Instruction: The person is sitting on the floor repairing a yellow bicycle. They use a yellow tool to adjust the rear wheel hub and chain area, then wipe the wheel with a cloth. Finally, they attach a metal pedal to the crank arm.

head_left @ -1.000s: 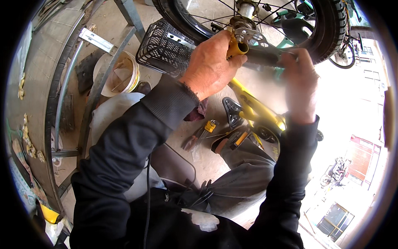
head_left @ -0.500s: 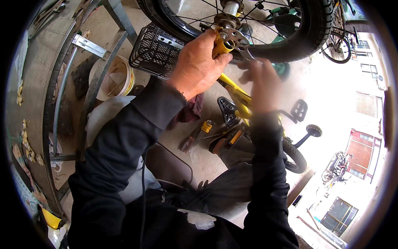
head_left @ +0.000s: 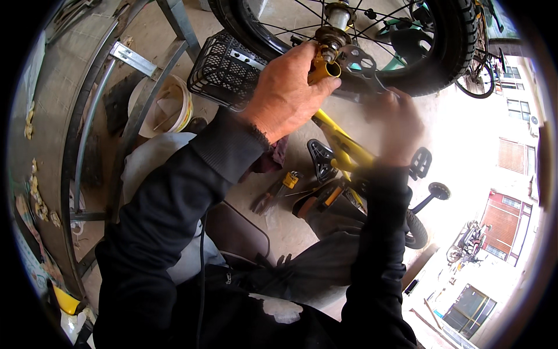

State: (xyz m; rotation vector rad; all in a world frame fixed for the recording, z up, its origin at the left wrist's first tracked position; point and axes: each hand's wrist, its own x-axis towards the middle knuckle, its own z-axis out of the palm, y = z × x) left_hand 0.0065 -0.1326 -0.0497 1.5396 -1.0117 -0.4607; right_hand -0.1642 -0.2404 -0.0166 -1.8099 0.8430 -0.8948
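My left hand point(head_left: 289, 96) is closed round a yellow tube end point(head_left: 324, 73) just below the hub point(head_left: 336, 32) of a black-spoked bicycle wheel point(head_left: 442, 64). A flat metal wrench with holes point(head_left: 359, 64) reaches from beside the hub toward my right hand point(head_left: 396, 125), which is motion-blurred and closed on its handle. A yellow bicycle frame point(head_left: 343, 139) runs below my hands. A black perforated saddle-like part point(head_left: 321, 158) and tools with yellow parts point(head_left: 289, 181) lie beneath it on the floor.
A black basket point(head_left: 218, 72) and white bucket point(head_left: 168, 110) stand at upper left, beside a metal frame point(head_left: 154, 93). A pedal point(head_left: 419, 161) sticks up at right. Other bicycles point(head_left: 482, 78) stand upper right, and a motorbike point(head_left: 465, 241) is in the bright yard at right.
My right hand and wrench swung left and downward from a second ago, then slightly right again. The view also shifted, and my left hand stayed closed on the yellow tube.
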